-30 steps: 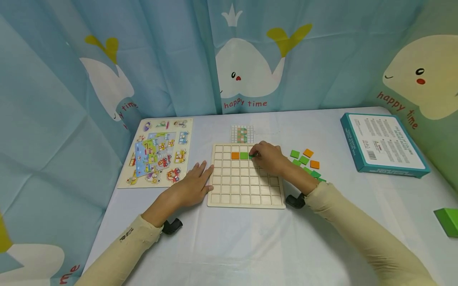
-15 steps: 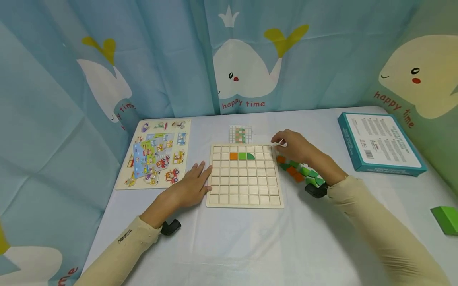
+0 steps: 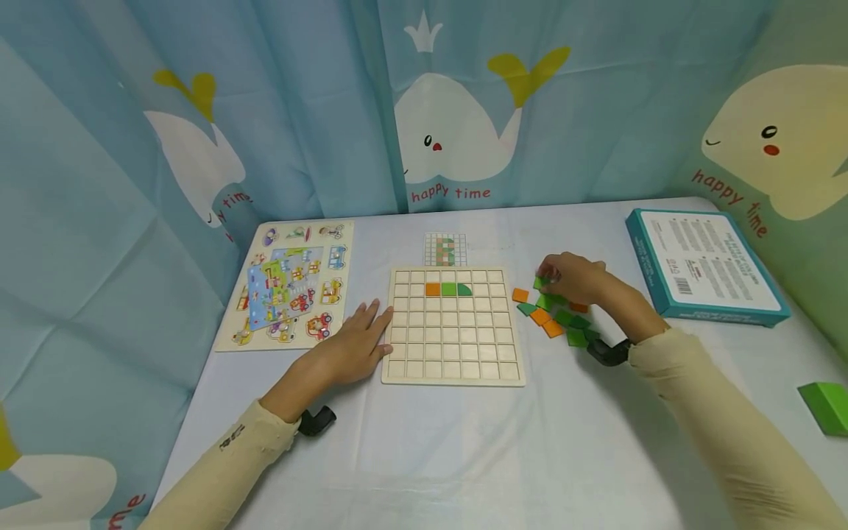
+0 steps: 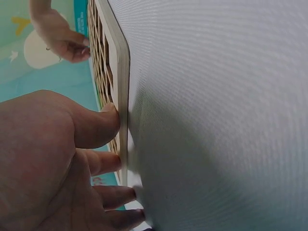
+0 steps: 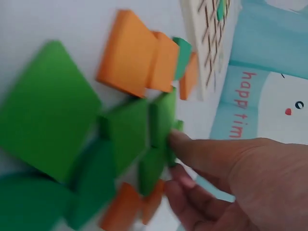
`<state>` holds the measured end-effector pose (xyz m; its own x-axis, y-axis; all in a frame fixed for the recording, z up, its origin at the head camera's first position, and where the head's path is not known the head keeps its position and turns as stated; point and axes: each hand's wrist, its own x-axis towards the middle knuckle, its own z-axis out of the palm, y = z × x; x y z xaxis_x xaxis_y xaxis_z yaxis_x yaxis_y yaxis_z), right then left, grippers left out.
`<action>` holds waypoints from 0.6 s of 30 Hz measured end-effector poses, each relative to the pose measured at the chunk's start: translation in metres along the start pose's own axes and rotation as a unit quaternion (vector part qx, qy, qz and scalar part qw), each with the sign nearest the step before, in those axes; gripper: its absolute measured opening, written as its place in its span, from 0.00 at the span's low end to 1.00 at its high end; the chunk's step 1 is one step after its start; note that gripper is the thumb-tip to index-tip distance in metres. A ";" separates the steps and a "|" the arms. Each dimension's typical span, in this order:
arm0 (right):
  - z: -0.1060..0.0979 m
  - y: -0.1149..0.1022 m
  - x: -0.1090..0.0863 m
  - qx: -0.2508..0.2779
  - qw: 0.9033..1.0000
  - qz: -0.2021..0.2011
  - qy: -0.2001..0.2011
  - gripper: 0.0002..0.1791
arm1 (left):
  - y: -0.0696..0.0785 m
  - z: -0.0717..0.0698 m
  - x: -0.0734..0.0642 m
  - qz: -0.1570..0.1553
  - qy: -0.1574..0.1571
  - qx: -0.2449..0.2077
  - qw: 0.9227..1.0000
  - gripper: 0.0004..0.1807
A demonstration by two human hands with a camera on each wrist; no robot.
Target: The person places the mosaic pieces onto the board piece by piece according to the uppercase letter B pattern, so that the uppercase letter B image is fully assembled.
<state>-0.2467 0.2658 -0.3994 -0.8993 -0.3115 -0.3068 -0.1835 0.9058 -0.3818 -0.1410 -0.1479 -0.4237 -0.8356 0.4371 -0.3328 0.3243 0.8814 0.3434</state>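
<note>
A wooden grid board (image 3: 450, 353) lies on the table, with an orange square tile (image 3: 433, 289), a green square tile (image 3: 448, 289) and a dark green rounded tile (image 3: 464, 290) side by side in one row. My left hand (image 3: 354, 346) rests at the board's left edge, fingers spread; in the left wrist view its thumb (image 4: 103, 127) touches the rim. To the right, my right hand (image 3: 573, 276) is over the loose tiles (image 3: 553, 329), thumb and fingertips pinching a green tile (image 5: 163, 113) in the pile. The fingers partly hide that tile.
A small pattern card (image 3: 446, 249) lies behind the board. On the left is a vehicle puzzle board (image 3: 232, 331) with picture cards on it. A teal box (image 3: 712, 265) lies at the back right, and a green block (image 3: 824, 407) at the right edge.
My right hand set the dark green rounded tile in the row, left the board and moved right to the loose tiles, which have shifted. My left hand stayed at the board's edge.
</note>
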 end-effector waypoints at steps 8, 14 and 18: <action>0.016 -0.002 -0.004 0.009 0.998 -0.015 0.054 0.17 | 0.001 -0.001 -0.001 0.000 0.000 -0.002 1.000 0.39; 0.023 -0.001 -0.002 0.032 0.997 -0.012 0.074 0.17 | 0.000 0.000 -0.001 -0.001 0.002 0.000 1.000 0.39; 0.027 -0.001 0.000 0.037 0.995 -0.027 0.089 0.16 | -0.001 0.001 0.000 -0.001 0.003 0.000 1.000 0.39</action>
<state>-0.2356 0.2572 -0.4228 -0.9463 -0.2973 -0.1271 -0.2098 0.8636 -0.4585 -0.1408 -0.1489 -0.4246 -0.8390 0.4343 -0.3277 0.3224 0.8821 0.3436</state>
